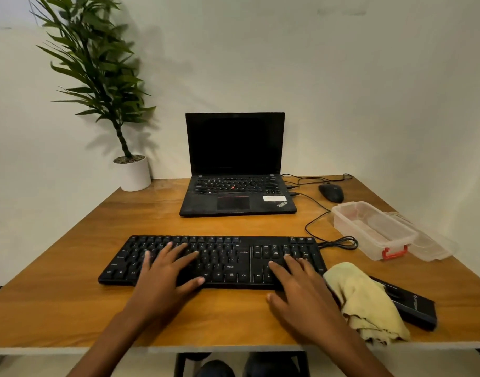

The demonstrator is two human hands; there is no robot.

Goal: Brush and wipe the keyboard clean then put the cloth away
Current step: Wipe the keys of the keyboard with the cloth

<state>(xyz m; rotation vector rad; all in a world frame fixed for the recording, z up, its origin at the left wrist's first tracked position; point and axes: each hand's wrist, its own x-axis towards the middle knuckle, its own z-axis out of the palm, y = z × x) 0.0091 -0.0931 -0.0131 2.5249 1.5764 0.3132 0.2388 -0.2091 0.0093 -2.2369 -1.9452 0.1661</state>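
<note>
Keyboard is sitting under both hands: left hand and right hand are resting on the keys, fingers spread, holding nothing. Cloth is lying crumpled just right; wiping looks unstarted.

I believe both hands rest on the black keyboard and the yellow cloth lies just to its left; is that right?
Not quite. The head view shows the yellow cloth just to the right of the black keyboard, not the left. The left hand and right hand do both rest on the keyboard.
</note>
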